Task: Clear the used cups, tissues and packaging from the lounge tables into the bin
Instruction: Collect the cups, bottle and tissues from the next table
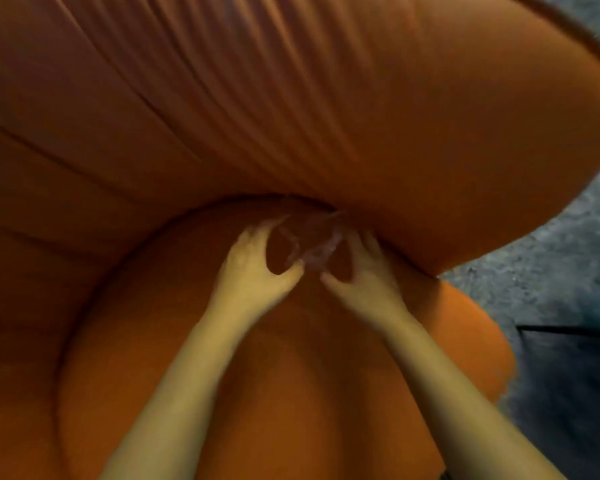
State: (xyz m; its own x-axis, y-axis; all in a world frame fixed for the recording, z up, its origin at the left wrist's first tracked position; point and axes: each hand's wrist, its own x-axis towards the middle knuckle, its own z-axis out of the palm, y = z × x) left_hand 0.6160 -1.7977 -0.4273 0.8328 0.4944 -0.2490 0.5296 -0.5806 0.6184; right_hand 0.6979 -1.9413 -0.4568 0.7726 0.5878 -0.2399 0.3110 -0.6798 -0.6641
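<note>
A crumpled piece of clear plastic packaging (312, 242) lies at the back of an orange armchair's seat, where the seat cushion meets the backrest. My left hand (257, 268) pinches its left side between thumb and fingers. My right hand (357, 268) pinches its right side. The picture is blurred, so the packaging's exact shape is hard to tell. Both bare forearms reach in from the bottom of the view.
The orange armchair fills most of the view: its ribbed curved backrest (291, 98) wraps above and around the seat cushion (291, 358). Grey speckled carpet (551, 265) shows at the right. A dark object (568, 375) sits at the lower right.
</note>
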